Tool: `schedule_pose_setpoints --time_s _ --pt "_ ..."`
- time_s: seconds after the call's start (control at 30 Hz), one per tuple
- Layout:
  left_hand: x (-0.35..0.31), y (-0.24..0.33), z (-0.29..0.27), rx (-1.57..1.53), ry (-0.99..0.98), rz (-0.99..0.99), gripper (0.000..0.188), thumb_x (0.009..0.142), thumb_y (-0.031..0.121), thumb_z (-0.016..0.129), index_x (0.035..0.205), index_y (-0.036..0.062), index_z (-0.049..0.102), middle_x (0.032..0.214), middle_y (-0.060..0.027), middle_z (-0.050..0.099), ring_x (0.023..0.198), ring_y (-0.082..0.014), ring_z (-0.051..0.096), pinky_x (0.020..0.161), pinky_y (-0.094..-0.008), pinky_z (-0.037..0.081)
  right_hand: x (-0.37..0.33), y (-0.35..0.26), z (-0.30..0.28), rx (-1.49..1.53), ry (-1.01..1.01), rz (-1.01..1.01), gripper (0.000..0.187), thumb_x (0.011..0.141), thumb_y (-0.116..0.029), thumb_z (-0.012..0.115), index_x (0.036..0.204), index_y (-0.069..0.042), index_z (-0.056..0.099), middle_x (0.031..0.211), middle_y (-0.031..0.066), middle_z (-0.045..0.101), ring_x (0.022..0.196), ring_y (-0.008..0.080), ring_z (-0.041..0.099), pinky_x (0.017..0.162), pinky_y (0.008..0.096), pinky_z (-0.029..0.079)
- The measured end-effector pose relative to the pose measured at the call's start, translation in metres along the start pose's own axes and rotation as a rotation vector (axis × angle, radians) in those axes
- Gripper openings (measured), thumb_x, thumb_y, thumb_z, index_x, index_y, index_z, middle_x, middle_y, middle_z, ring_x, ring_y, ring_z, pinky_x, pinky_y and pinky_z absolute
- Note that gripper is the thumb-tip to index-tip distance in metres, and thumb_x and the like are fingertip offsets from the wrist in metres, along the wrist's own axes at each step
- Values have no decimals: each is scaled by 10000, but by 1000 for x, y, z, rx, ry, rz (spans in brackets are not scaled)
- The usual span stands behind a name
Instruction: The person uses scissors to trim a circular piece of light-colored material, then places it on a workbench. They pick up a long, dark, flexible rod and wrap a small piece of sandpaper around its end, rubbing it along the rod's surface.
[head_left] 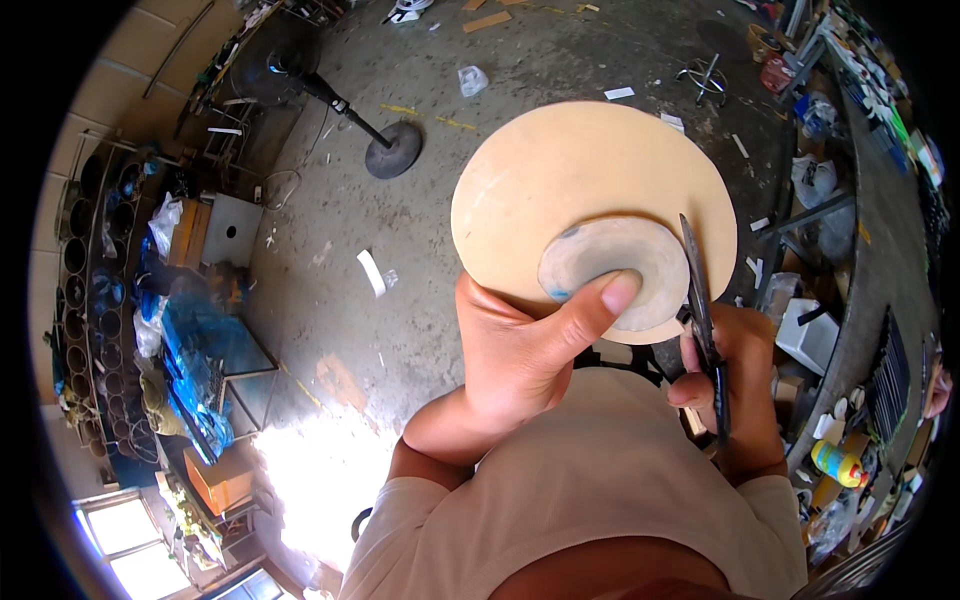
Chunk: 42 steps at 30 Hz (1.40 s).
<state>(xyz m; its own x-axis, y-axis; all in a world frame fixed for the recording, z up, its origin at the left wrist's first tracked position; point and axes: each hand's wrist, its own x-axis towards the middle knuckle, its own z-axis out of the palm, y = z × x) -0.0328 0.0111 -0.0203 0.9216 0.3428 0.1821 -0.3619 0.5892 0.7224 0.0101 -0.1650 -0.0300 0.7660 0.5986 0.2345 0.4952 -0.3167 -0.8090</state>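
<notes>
A large, thin tan disc [590, 160] is held out in front of my body. On top of it, toward its near edge, lies a smaller greyish-white round piece [655, 255] with a blue smudge. My left hand [520, 345] clasps both, thumb pressed on the small piece and fingers hidden underneath. At the right, my right hand [745, 365] is wrapped round dark scissors [700, 290], whose visible blade lies over the tan disc just right of the small piece. Whether the other blade is beneath the disc cannot be seen.
A black pedestal fan [392, 150] stands on the stained concrete floor [330, 220], where paper scraps lie. Along the right runs a cluttered workbench [890, 270] with a yellow bottle [838, 464]. At left are a rack of tubes [105, 330], blue plastic sheeting and a cardboard box [218, 480].
</notes>
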Motion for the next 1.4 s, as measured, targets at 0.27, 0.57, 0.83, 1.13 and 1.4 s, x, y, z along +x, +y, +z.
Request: schedule_pose_setpoints --time_s 0.27,0.57,0.83,1.13,1.4 --pt "-2 4 -5 41 -22 -33 366 764 -57 686 1111 -49 569 1038 -124 642 935 -176 617 821 -314 502 -5 0 -3 4 13 41 647 556 -514 814 554 -49 365 482 72 341 398 245 353 398 319 284" --pt "1 14 -8 98 -51 -87 348 770 -49 682 1100 -50 575 1020 -112 649 920 -155 613 813 -299 499 -7 -2 -8 -35 13 73 654 480 -521 840 573 -47 399 487 62 364 402 233 374 404 315 287" --pt "3 21 -7 137 -122 -153 279 777 -21 687 1044 -46 608 970 -96 667 885 -137 619 783 -281 500 3 1 -17 -8 -111 3 717 376 -562 839 684 -25 477 562 64 438 493 213 446 470 301 340" --pt "9 18 -14 144 -170 -207 281 783 -8 687 1049 -45 607 970 -94 667 870 -131 620 772 -273 502 1 6 -12 130 -106 88 705 479 -607 808 639 -32 432 527 63 396 458 213 402 446 305 315" --pt "11 17 -13 142 -161 -217 279 779 -15 687 1046 -45 612 970 -92 668 868 -125 619 767 -267 502 -2 2 -17 94 -100 141 697 500 -596 805 584 -42 390 500 67 361 420 228 363 411 306 289"
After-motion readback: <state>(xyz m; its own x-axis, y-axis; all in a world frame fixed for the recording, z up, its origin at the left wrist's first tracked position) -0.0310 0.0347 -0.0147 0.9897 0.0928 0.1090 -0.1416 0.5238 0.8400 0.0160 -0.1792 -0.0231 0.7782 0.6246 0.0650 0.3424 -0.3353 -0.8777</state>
